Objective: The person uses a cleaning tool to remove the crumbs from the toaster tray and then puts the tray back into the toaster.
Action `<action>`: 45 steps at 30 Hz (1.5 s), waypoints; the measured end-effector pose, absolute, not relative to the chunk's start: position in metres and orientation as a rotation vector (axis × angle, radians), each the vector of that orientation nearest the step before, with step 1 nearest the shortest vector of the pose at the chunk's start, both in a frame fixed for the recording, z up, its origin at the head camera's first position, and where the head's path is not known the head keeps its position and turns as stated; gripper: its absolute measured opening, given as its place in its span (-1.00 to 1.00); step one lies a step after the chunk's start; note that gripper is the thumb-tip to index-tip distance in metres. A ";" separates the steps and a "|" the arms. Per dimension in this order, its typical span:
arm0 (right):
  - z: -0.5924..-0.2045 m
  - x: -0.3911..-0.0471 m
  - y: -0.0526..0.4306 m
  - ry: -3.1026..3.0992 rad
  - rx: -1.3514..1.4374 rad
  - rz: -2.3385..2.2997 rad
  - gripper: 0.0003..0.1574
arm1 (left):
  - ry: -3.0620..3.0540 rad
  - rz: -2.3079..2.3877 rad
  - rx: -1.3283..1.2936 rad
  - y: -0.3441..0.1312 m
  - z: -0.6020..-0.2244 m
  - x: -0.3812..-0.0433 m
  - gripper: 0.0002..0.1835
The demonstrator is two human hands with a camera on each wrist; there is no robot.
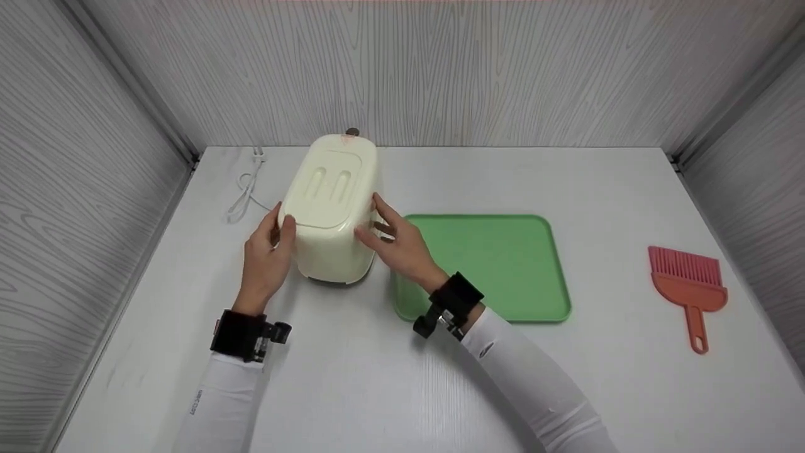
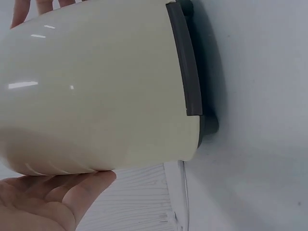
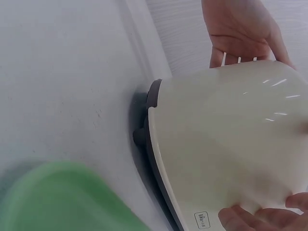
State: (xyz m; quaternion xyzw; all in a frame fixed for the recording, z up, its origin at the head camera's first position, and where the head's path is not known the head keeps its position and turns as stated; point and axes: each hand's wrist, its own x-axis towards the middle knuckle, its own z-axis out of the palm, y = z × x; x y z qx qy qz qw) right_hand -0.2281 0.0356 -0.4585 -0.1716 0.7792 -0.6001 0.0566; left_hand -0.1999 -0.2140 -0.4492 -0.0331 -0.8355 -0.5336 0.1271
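A cream toaster [image 1: 330,242] with a closed lid [image 1: 327,189] stands at the left of the table, its narrow end facing me. My left hand [image 1: 265,264] holds its left side near the lid, thumb at the front corner. On the opposite side my right hand [image 1: 405,248] grips the body, thumb toward the front and fingers along the side. The left wrist view shows the toaster's dark base [image 2: 186,62] and feet close to the tabletop. A small printed label [image 3: 202,220] shows low on the side in the right wrist view.
The toaster's white cord [image 1: 242,198] lies bundled at the back left, with its plug by the wall. A green tray [image 1: 503,270] lies just right of the toaster. A red-orange hand brush [image 1: 688,292] rests at the far right. Grey wood-grain walls enclose the table.
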 end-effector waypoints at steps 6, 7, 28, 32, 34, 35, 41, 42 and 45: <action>-0.459 -0.225 0.037 2.378 -0.537 -1.772 0.00 | -2.401 -1.546 -0.074 -0.212 -0.451 -0.195 -0.29; -0.459 -0.225 0.038 2.375 -0.544 -1.771 -0.01 | -2.397 -1.550 -0.068 -0.211 -0.451 -0.194 -0.29; -0.463 -0.212 0.055 2.324 -0.637 -1.823 -0.05 | -2.344 -1.578 0.024 -0.190 -0.453 -0.172 -0.31; -0.465 -0.208 0.058 2.323 -0.629 -1.833 -0.05 | -2.334 -1.593 0.030 -0.187 -0.454 -0.169 -0.30; -0.466 -0.207 0.058 2.325 -0.624 -1.835 -0.03 | -2.328 -1.596 0.029 -0.186 -0.455 -0.167 -0.30; -0.466 -0.206 0.059 2.328 -0.619 -1.835 -0.01 | -2.326 -1.596 0.029 -0.185 -0.455 -0.167 -0.30; -0.466 -0.203 0.059 2.342 -0.613 -1.844 0.03 | -2.313 -1.594 0.024 -0.182 -0.454 -0.164 -0.29; -0.466 -0.203 0.059 2.343 -0.607 -1.843 0.03 | -2.308 -1.597 0.023 -0.182 -0.454 -0.164 -0.30; -0.466 -0.201 0.058 2.336 -0.594 -1.848 0.04 | -2.298 -1.603 0.022 -0.182 -0.456 -0.163 -0.32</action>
